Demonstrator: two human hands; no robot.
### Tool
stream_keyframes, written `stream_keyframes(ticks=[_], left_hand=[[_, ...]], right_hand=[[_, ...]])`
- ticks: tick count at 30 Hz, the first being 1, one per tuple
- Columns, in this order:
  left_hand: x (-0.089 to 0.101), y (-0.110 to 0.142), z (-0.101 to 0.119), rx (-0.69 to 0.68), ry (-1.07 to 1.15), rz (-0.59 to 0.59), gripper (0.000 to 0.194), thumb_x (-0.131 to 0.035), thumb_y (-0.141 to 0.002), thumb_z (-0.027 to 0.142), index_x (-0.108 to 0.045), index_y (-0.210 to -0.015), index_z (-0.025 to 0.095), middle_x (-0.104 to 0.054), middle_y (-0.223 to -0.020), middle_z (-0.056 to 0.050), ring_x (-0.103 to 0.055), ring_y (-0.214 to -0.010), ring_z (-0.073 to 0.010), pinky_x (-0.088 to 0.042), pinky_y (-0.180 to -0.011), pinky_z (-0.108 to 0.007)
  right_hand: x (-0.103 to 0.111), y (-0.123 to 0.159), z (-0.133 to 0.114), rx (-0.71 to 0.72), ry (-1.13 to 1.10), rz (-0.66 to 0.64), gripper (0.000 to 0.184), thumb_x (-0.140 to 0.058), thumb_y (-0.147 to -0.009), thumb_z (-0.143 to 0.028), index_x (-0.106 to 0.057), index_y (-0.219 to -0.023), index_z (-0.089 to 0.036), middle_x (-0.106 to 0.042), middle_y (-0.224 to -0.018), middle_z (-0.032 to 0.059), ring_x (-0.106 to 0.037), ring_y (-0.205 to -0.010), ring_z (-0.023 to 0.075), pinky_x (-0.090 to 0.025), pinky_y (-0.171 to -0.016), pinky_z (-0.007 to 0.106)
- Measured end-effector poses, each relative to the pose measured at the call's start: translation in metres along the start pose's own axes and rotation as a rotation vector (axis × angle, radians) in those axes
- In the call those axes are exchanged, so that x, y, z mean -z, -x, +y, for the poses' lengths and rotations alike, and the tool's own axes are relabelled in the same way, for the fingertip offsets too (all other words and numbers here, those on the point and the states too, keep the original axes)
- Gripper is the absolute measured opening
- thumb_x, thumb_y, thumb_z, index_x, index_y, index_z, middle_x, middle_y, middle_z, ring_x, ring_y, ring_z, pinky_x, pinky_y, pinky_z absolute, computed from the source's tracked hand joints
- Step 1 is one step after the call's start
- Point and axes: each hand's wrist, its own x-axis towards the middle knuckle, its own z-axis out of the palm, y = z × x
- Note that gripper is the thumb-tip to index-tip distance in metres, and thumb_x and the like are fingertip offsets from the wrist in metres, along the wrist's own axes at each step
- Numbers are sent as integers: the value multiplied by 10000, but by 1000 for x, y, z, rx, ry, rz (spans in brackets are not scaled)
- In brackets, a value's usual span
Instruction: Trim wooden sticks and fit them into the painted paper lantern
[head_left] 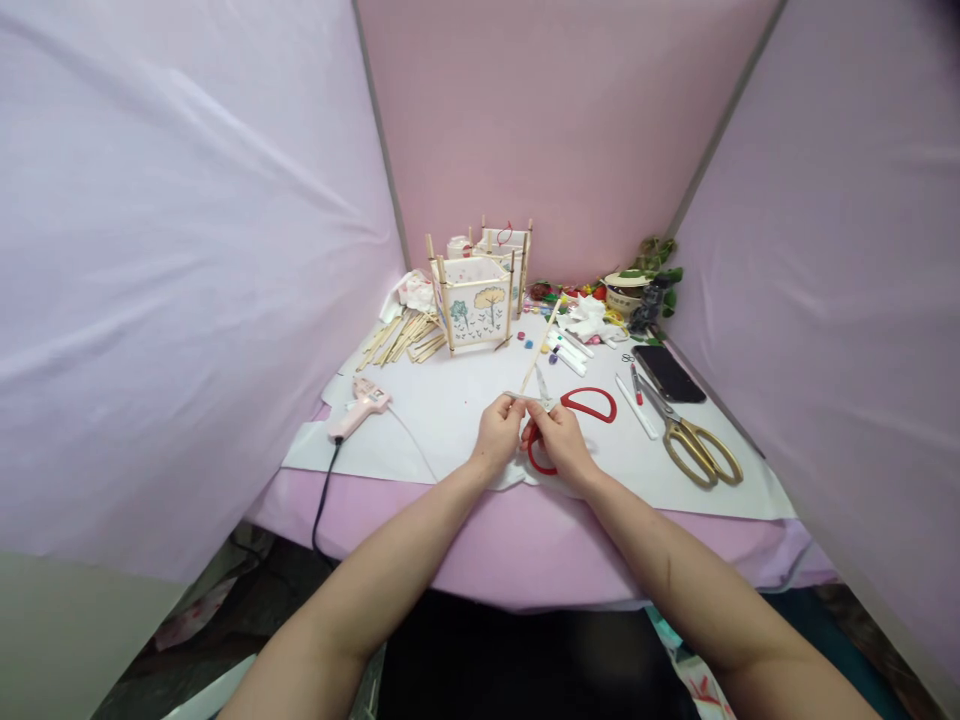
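Observation:
My left hand [497, 435] is closed, fingertips pinched together right beside my right hand [562, 443]. What it grips, if anything, is hidden. Red-handled scissors [589, 403] are spread wide at my right hand, which is closed on them. One handle loop shows to the right of that hand and the other below it. One blade points up and away, while the other reaches left toward my left fingertips. A thin wooden stick [541, 345] slants away just beyond the hands; its near end meets the blades.
Behind stands a paper-panelled stick lantern [480, 308] with drawn trees. Wooden sticks [405, 336] and a pink glue gun [363, 405] lie left. Gold-handled scissors [701, 452], a phone [669, 373] and a white pen [636, 406] lie right. Crumpled tissue [589, 318] sits farther back.

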Motion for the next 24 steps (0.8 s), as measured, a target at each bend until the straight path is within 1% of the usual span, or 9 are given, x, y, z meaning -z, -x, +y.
stream_keyframes(ticks=[2, 5, 9, 11, 14, 17, 19, 21, 24], left_hand=[[-1, 0, 1, -38, -35, 21, 263, -547, -840, 387, -459, -696, 186, -390, -487, 78, -372, -388, -62, -274, -403, -198], [-2, 2, 3, -60, -47, 8, 263, -518, -851, 393, -450, -694, 194, -385, -481, 78, -379, -383, -73, -277, -397, -208], [-3, 3, 5, -84, -63, 31, 393, -556, -819, 455, -375, -601, 182, -321, -513, 75, -330, -440, -55, -276, -426, -194], [-2, 3, 6, -36, -39, 22, 413, -580, -798, 474, -370, -601, 178, -300, -519, 78, -294, -443, -48, -243, -419, -188], [0, 2, 6, 84, 82, -35, 281, -522, -835, 455, -451, -756, 194, -280, -513, 95, -231, -397, -47, -173, -390, -183], [3, 0, 8, 127, 205, -64, 184, -471, -860, 394, -459, -867, 211, -241, -521, 104, -173, -382, -45, -124, -389, -174], [5, -2, 8, 128, 236, -72, 148, -474, -856, 359, -456, -863, 211, -243, -521, 103, -170, -384, -43, -122, -392, -171], [5, -3, 8, 119, 233, -79, 137, -470, -859, 346, -458, -858, 210, -289, -528, 95, -192, -388, -41, -151, -395, -167], [5, -4, 6, 89, 215, -99, 155, -486, -858, 363, -470, -875, 209, -386, -569, 77, -252, -405, -39, -211, -411, -163]], right_hand=[[-4, 2, 1, 11, -6, 33, 541, -445, -871, -556, -606, -518, -179, -628, -484, 66, -539, -449, 150, -386, -461, 251], [-8, 2, 3, 27, -19, 71, 532, -441, -873, -559, -612, -542, -179, -635, -495, 68, -546, -455, 157, -394, -467, 258], [-5, 0, 4, 43, -62, 112, 547, -441, -867, -576, -606, -542, -168, -629, -498, 72, -507, -422, 134, -364, -437, 249], [-1, -4, 4, 30, -72, 93, 557, -441, -862, -583, -603, -538, -161, -624, -494, 73, -455, -386, 114, -326, -405, 244], [12, -13, 6, -3, -115, 115, 546, -435, -863, -571, -599, -550, -154, -619, -496, 75, -393, -357, 95, -291, -375, 241], [30, -24, 11, -118, -203, 175, 429, -427, -878, -458, -584, -607, -165, -648, -582, 87, -463, -403, 106, -371, -404, 238], [42, -29, 14, -210, -216, 138, 299, -454, -852, -335, -560, -623, -174, -660, -640, 102, -540, -469, 130, -447, -459, 252], [53, -31, 17, -250, -185, 72, 193, -491, -804, -237, -548, -629, -177, -670, -684, 115, -600, -546, 156, -499, -525, 277], [66, -32, 23, -255, -91, 30, 140, -534, -782, -218, -565, -652, -174, -684, -730, 122, -639, -621, 184, -519, -585, 303]])
